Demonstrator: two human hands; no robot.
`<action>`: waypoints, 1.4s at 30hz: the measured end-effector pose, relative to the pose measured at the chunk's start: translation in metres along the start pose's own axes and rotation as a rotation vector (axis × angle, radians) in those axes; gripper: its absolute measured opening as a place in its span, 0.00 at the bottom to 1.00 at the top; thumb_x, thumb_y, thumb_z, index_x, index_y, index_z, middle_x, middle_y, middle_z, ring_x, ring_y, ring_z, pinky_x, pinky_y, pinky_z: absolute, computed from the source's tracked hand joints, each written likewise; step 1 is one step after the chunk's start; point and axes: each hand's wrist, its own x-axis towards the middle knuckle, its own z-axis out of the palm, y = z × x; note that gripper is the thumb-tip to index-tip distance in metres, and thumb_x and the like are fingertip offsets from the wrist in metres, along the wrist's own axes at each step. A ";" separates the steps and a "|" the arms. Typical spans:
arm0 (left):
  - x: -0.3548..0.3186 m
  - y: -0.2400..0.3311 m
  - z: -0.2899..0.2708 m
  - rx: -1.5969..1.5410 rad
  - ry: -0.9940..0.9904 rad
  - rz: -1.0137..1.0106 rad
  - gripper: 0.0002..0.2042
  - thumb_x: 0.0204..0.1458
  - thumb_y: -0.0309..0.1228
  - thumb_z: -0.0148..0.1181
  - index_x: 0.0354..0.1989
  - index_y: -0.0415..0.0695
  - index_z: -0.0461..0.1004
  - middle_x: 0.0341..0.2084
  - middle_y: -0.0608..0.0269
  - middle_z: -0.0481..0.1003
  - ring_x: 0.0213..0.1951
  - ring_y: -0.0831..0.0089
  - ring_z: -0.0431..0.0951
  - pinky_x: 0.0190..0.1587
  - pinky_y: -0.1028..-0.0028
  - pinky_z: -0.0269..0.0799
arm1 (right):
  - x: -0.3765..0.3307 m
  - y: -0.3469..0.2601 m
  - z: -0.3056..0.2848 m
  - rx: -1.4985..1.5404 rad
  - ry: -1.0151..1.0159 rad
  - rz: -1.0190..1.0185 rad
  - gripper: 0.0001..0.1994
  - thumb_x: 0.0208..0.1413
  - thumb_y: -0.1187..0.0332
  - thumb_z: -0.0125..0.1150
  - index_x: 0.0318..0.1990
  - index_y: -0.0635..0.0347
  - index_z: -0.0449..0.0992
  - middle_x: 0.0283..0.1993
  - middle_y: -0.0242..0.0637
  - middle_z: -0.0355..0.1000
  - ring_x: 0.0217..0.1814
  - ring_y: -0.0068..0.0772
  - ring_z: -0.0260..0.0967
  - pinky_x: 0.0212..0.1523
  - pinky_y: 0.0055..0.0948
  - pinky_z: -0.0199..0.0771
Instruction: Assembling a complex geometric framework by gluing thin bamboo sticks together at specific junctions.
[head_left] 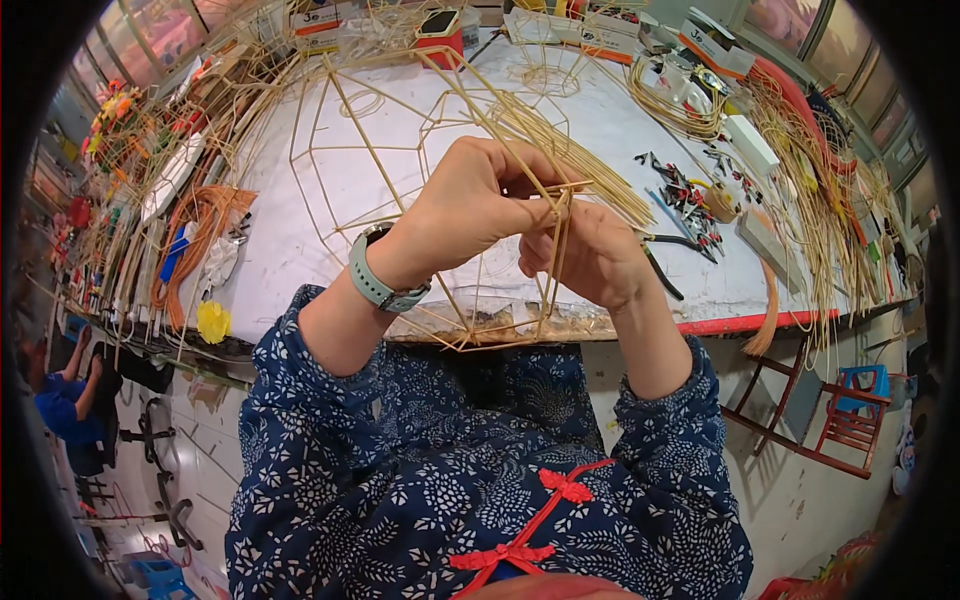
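Both my hands meet over the table at a joint of a frame made of thin bamboo strips [365, 134]. My left hand [470, 200], with a watch [372, 278] on its wrist, pinches the strips between thumb and fingers. From the other side, my right hand [600, 258] closes on the same joint, its fingertips partly hidden behind the strips. Short strip ends stick out past the pinch. The open, many-sided frame spreads left and down to the table's near edge. Whether a tie or thread is at the joint cannot be made out.
Behind my hands lies a bundle of bamboo strips [600, 172]. Several pliers and clips [690, 205] lie to the right, with black-handled pliers [660, 268] near my right wrist. Orange fibres [195, 235] and a yellow flower [213, 322] lie left. A wooden chair [800, 410] stands at right.
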 end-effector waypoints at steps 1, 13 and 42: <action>-0.002 0.000 0.001 -0.011 -0.012 -0.002 0.11 0.44 0.22 0.62 0.38 0.32 0.75 0.28 0.59 0.77 0.30 0.80 0.75 0.34 0.81 0.72 | 0.000 0.005 -0.008 0.010 -0.041 0.001 0.14 0.54 0.63 0.57 0.42 0.66 0.72 0.32 0.36 0.71 0.31 0.25 0.65 0.34 0.21 0.63; -0.010 -0.010 -0.007 0.140 -0.064 0.053 0.06 0.42 0.22 0.60 0.29 0.34 0.77 0.21 0.60 0.76 0.27 0.82 0.74 0.31 0.80 0.71 | -0.006 -0.057 0.012 -1.205 0.162 -0.048 0.05 0.50 0.74 0.59 0.31 0.67 0.76 0.20 0.28 0.69 0.18 0.18 0.59 0.20 0.16 0.57; -0.023 -0.021 -0.022 0.195 0.076 0.349 0.06 0.46 0.26 0.60 0.30 0.36 0.77 0.21 0.57 0.76 0.27 0.77 0.76 0.31 0.77 0.70 | 0.048 -0.091 0.107 -2.237 -0.731 -0.699 0.08 0.34 0.77 0.64 0.27 0.62 0.76 0.14 0.32 0.60 0.13 0.27 0.57 0.15 0.25 0.53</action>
